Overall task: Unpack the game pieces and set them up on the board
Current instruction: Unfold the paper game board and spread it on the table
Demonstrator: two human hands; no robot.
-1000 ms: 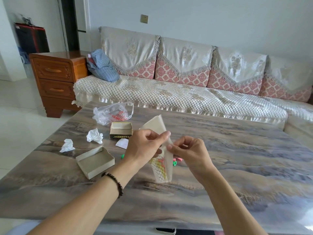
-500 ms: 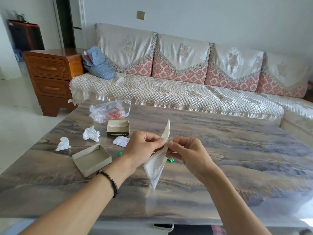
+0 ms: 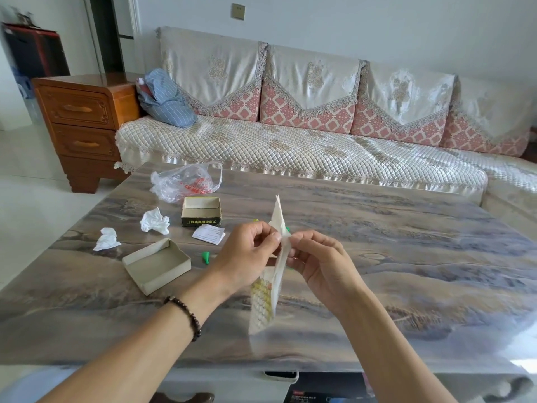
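Over the last second I had turned the folded paper board [image 3: 274, 257] nearly edge-on above the table [image 3: 406, 257], both hands pinching its fold: left hand [image 3: 247, 257], right hand [image 3: 316, 264]. Unfolding had barely begun. Green pieces at ten o'clock [image 3: 205, 256] were partly hidden.

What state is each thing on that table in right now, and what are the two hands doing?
Left hand: pinches the folded board.
Right hand: pinches it too.
Folded board: held upright, still folded.
Printed box: open, looks empty.
Grey lid: upturned, empty.
Plastic bag: crumpled.
Two tissues: crumpled.
Green piece: lying on the table.
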